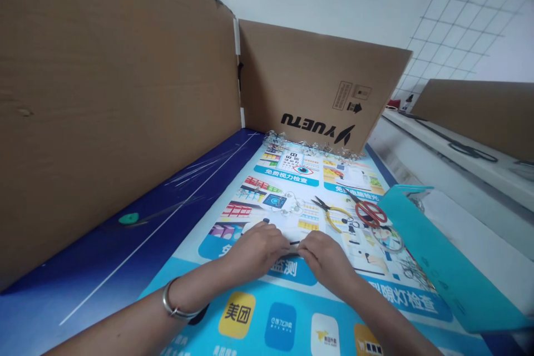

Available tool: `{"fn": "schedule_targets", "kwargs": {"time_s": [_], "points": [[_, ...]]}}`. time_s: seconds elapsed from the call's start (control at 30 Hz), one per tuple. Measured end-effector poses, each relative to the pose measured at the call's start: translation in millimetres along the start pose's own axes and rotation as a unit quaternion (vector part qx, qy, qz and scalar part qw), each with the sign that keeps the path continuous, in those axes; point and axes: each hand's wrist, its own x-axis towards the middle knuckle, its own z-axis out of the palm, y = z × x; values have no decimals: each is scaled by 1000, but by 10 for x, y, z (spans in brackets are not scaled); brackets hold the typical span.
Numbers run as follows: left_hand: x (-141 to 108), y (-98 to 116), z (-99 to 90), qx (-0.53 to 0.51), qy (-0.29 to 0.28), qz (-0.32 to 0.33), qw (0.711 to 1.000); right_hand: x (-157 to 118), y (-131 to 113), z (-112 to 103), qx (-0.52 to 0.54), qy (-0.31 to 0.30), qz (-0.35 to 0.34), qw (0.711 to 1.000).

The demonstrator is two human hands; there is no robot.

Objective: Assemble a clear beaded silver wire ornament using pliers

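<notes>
My left hand [262, 247], with a silver bangle on its wrist, is closed over the printed sheet. Close beside it on the right, my right hand [324, 256] is closed too. The two hands pinch a short, thin dark strip [295, 243] that shows in the small gap between their fingertips; its exact kind cannot be made out. Just beyond the hands lies a loop of small clear beads [290, 204]. Yellow-handled pliers [336, 217] lie beyond my right hand, with red-handled scissors [370, 214] to their right.
A coil of thin wire [387, 239] and a tangle of wire pieces [415, 272] lie at the right. A teal folder [442, 256] borders the sheet there. Cardboard panels [317, 83] stand at the back and left, with clear ornaments [308, 148] along the back one. A green object [128, 218] lies left.
</notes>
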Motion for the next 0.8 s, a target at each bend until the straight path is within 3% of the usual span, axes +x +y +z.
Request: {"fn": "schedule_targets", "kwargs": {"time_s": [0.2,0.47,0.8], "points": [[-3,12,-12,-7,-13,-7,1000,-36,23,22,-13,9,-12,1000],[-19,59,0,125,-23,23,992,-53,-14,87,-32,15,-37,999],[-9,131,-15,191,-11,67,979,-55,-113,47,-47,9,-22,999]]}}
